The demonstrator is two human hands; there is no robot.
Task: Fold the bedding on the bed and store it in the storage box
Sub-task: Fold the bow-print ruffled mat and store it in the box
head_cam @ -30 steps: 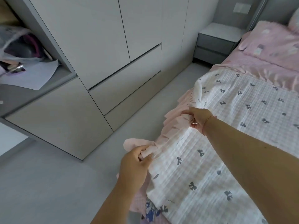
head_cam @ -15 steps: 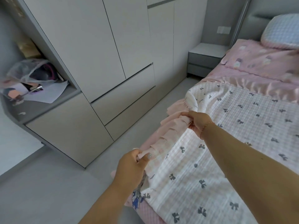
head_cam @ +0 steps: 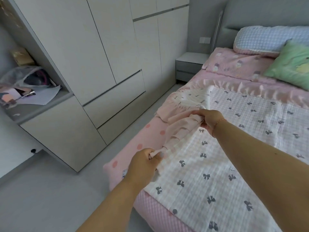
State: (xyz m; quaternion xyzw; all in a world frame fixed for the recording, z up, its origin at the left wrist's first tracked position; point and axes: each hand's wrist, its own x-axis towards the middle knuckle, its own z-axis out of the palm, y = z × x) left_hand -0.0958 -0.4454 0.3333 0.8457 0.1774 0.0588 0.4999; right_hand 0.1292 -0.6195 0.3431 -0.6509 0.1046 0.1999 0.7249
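Since a second ago both hands have carried the frilled edge of the white checked quilt with dark bow prints (head_cam: 217,164) inward over the pink bed (head_cam: 133,148), so the polka-dot pink mattress side now shows beneath it. Left hand (head_cam: 143,166) is the nearer grip, fingers curled and pinching the gathered pale pink ruffle (head_cam: 180,129) at the quilt's corner. Right hand (head_cam: 209,119), farther up the bed, clutches a bunch of the same ruffle, a thin bracelet on its wrist. Between the two grips the ruffle hangs in slack folds. Beyond the right hand lie a green pillow (head_cam: 291,66) and a blue checked pillow (head_cam: 270,38). Left of both hands stands a pale grey wardrobe (head_cam: 100,56).
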